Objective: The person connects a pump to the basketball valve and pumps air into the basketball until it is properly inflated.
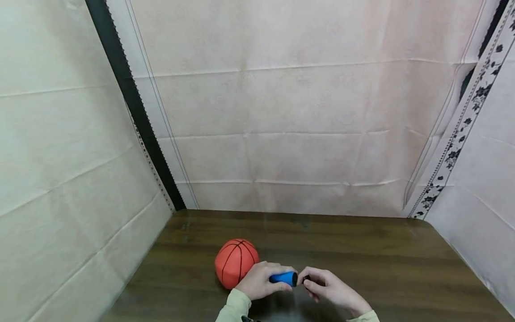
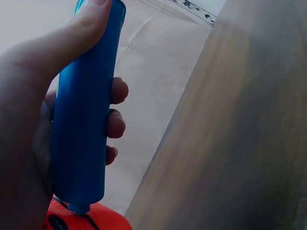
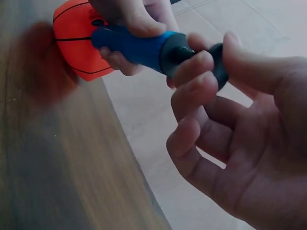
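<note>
My left hand (image 1: 262, 281) grips the barrel of a blue hand pump (image 1: 284, 278), thumb along one side and fingertips round the other in the left wrist view. Its short nozzle (image 2: 79, 208) points at the orange-red ball (image 1: 237, 264) with black basketball lines and overlaps it there. A black end cap (image 3: 171, 51) closes the pump's other end. With thumb and fingers my right hand (image 1: 331, 290) pinches the pump's round black handle (image 3: 219, 72), which stands close to the cap. The ball sits to the left of the pump, partly behind my left hand.
Both hands work above a dark brown wooden table (image 1: 386, 255), near its front. Pale creased cloth (image 1: 281, 103) hangs behind the table and along both sides. A black strip (image 1: 132, 94) runs down the left corner, a flowered border (image 1: 452, 156) down the right.
</note>
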Tool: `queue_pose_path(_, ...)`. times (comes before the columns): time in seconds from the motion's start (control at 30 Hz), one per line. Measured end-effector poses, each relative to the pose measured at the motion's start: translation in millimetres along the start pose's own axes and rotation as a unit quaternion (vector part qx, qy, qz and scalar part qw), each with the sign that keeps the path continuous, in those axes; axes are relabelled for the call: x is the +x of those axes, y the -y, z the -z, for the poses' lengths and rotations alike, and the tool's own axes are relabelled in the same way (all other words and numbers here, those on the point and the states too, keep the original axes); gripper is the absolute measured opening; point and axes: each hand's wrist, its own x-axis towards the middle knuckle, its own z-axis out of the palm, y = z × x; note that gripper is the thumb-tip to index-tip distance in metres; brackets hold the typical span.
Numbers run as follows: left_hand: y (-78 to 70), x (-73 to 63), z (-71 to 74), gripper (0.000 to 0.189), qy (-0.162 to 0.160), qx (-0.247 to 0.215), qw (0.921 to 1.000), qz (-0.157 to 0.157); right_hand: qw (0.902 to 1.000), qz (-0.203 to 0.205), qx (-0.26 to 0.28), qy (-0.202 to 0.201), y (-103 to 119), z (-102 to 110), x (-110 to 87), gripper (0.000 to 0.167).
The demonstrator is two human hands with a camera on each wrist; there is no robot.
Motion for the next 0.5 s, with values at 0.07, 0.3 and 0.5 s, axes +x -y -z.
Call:
queue_pose_path(0.07,0.2,-0.3,1.5,0.041,0.003,-0.014,0.9999,-0.007,0.9999,-0.011,-0.009,0.006,1,0,-2.0,0.023)
queue_pose_path(0.3,0.0,-1.0,6.0,0.040,0.009,-0.013,0.9993,-0.035,0.9973,0.003,-0.058,0.046,6,3,-6.6,0.025)
queue_pose_path(0.5,0.1,-2.4,13.3,0.040,-0.001,-0.005,0.9995,-0.031,0.9961,0.037,-0.063,0.050,12,13,-17.7,0.025)
